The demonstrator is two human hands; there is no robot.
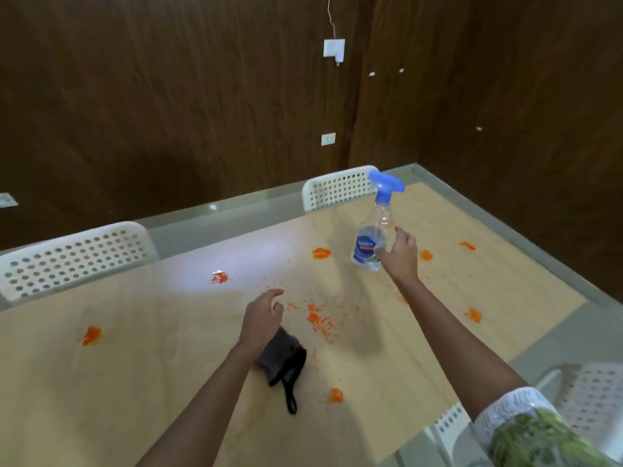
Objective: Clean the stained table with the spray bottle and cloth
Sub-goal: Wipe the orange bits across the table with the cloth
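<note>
A clear spray bottle with a blue trigger head stands upright on the light wooden table. My right hand reaches to its right side, thumb near the label, fingers spread and not wrapped round it. A dark grey cloth with a black loop lies near the table's middle. My left hand hovers just above its far end with fingers loosely curled, holding nothing. Orange stains and crumbs are scattered over the tabletop, with larger blobs at the left and near the bottle.
Two white perforated chairs stand along the far side, one at the left and one behind the bottle. Another white chair is at the near right. A dark wooden wall runs close behind the table.
</note>
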